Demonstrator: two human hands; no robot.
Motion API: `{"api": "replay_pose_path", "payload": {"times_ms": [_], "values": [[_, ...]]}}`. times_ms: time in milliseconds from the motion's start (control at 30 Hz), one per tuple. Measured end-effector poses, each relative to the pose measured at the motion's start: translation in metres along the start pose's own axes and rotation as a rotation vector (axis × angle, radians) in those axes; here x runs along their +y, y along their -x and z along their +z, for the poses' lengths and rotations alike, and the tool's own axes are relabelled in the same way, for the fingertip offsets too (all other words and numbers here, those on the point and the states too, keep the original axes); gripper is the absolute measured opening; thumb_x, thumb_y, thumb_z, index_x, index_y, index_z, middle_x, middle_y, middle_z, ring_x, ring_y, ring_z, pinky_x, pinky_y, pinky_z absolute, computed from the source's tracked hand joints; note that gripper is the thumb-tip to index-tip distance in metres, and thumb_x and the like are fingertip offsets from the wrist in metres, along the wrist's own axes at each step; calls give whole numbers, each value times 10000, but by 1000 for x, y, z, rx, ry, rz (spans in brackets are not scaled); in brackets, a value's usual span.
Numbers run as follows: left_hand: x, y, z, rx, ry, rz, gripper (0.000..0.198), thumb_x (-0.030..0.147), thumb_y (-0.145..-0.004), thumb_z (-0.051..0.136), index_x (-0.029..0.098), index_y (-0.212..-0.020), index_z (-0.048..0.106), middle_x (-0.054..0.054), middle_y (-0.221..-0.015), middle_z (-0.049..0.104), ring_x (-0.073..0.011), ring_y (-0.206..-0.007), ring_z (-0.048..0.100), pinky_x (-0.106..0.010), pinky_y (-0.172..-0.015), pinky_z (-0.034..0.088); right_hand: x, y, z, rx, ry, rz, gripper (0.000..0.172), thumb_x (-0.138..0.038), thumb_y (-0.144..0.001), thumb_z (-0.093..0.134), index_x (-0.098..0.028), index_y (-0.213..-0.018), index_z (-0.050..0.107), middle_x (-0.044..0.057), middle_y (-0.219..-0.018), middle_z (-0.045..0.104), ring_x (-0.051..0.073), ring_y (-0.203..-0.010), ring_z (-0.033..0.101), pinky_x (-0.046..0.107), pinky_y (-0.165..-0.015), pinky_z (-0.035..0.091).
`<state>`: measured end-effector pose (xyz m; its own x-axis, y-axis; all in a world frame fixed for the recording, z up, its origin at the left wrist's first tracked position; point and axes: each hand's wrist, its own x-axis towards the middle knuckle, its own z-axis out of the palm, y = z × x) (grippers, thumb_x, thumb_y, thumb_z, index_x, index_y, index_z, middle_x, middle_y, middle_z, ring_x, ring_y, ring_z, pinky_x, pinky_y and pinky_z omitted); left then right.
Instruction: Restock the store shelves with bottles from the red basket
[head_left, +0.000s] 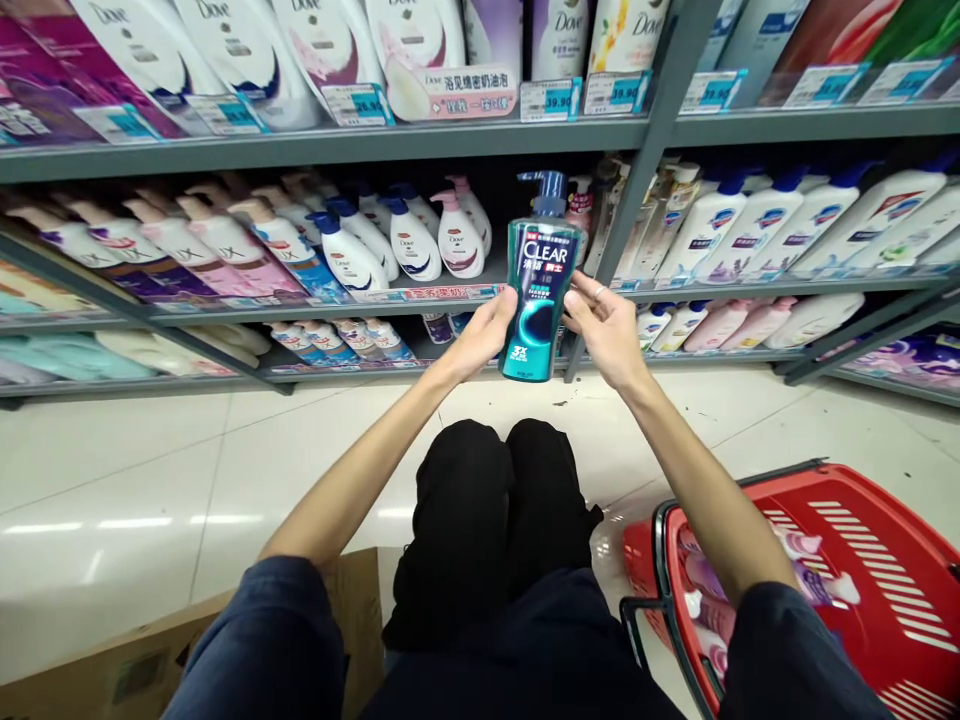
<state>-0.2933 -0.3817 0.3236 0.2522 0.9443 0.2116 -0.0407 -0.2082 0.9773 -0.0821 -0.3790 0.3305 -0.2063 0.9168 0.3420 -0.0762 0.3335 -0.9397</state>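
Upright in front of the shelves, a teal and dark blue CLEAR shampoo bottle (534, 300) with a dark blue pump top is held between both hands, its label facing me. My left hand (486, 325) grips its left side near the lower middle, the thumb at the edge and the fingers hidden behind. My right hand (606, 325) holds the right side, thumb and fingertips against the bottle, with a ring on one finger. Behind the bottle, small white Dove pump bottles (414, 240) stand on the middle shelf.
A red shopping basket (855, 590) with several pink and purple bottles stands on the floor at my right. At lower left sits a cardboard box (150, 650). Shelf edges (322, 145) run across the front, with white blue-capped bottles (772, 220) at right. My knees (480, 500) are bent below.
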Motion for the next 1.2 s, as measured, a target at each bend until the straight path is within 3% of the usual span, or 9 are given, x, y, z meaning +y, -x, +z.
{"api": "replay_pose_path", "payload": {"times_ms": [100, 233, 433, 567, 667, 767, 967, 1200], "values": [[-30, 1, -9, -50, -118, -45, 827, 883, -909, 687, 132, -1249, 758, -166, -1280, 812, -383, -1295, 725, -464, -1121, 585, 27, 7, 0, 18, -36, 67, 1024, -839, -821, 837, -237, -1624, 630, 88, -1603, 671, 342, -1544, 601, 540, -1334, 485], [-103, 7, -12, -54, -134, -101, 809, 823, -894, 761, 141, -1328, 743, -180, -1413, 771, -405, -1336, 712, -506, -1174, 556, 93, 19, 3, 56, 16, 153, 972, -806, -845, 831, -216, -1598, 660, 83, -1612, 658, 350, -1550, 597, 528, -1376, 423], [-237, -11, -10, -62, -89, -220, 731, 684, -916, 784, 155, -1415, 707, -172, -1473, 739, -401, -1416, 668, -561, -1250, 494, 211, 25, -10, 68, 300, 425, 810, -737, -912, 760, -195, -1512, 719, 145, -1539, 713, 382, -1331, 750, 569, -1184, 611], [-299, -39, -6, 89, -245, -261, 587, 501, -882, 879, 159, -1345, 762, -189, -1416, 730, -402, -1422, 639, -550, -1234, 515, 270, 10, -20, 86, 264, 471, 824, -706, -882, 802, -185, -1511, 692, 170, -1499, 725, 367, -1277, 773, 545, -1141, 641], [-323, -58, 0, 206, -317, -221, 475, 393, -891, 886, 159, -1295, 798, -189, -1299, 774, -402, -1328, 697, -591, -1240, 511, 304, -4, -24, 137, 250, 413, 901, -747, -837, 826, -184, -1525, 676, 167, -1479, 727, 358, -1269, 774, 542, -1157, 630], [-338, -74, 2, 232, -204, -175, 416, 303, -923, 842, 204, -1325, 797, -135, -1252, 819, -369, -1271, 752, -610, -1236, 533, 329, -18, -27, 178, 226, 355, 975, -800, -809, 833, -179, -1542, 669, 167, -1558, 676, 362, -1355, 730, 517, -1186, 615], [-358, -98, -5, 406, -107, -168, 482, 343, -839, 952, 226, -1287, 818, -123, -1391, 721, -334, -1271, 765, -495, -1161, 630, 358, -36, -23, 208, 210, 282, 1027, -861, -836, 775, -204, -1611, 622, 140, -1572, 685, 341, -1412, 699, 541, -1276, 537], [-378, -104, -9, 393, -130, -82, 387, 347, -889, 913, 235, -1251, 831, -110, -1282, 704, -297, -1162, 780, -502, -1145, 646, 379, -46, -22, 189, 146, 245, 1055, -884, -797, 795, -192, -1580, 643, 139, -1567, 692, 332, -1470, 663, 512, -1292, 530]]}}
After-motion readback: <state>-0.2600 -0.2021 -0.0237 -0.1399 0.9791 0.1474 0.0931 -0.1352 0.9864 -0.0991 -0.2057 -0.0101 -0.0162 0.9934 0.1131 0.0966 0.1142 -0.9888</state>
